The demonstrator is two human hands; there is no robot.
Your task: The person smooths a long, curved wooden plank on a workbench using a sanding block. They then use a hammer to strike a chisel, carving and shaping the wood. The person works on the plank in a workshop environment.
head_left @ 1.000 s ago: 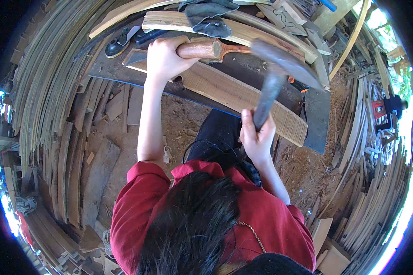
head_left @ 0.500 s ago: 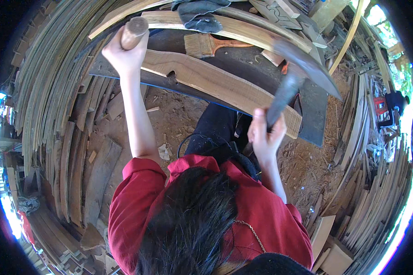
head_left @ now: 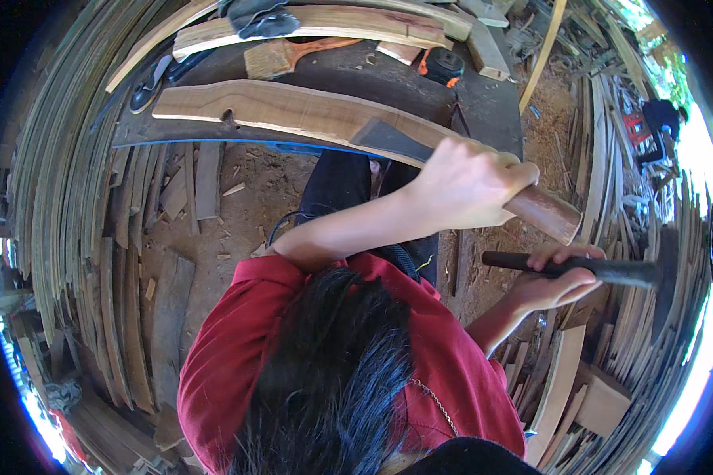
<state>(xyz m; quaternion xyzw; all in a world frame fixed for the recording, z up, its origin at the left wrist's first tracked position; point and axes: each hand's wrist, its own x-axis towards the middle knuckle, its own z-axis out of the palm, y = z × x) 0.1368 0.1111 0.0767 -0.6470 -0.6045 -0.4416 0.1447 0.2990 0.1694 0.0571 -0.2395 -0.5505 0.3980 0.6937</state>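
Note:
My left hand reaches across to the right, closed around the round wooden handle of a chisel. Its wide grey blade lies low over the right half of a long, curved wooden board; whether the edge touches is hard to tell. A dark notch shows in the board's left part. Off to the right and nearer to me, my right hand grips the dark handle of a hammer, held sideways. The hammer's head points outward over the stacked wood, apart from the chisel.
On the dark table behind the board are a paintbrush, a tape measure, a grey cloth and more curved wood. Wood strips are piled at both sides. Another person is at the far right.
My left hand has swung from the left side to the right, bringing the chisel blade low over the board. The hammer has moved from above the board out to the right and nearer me.

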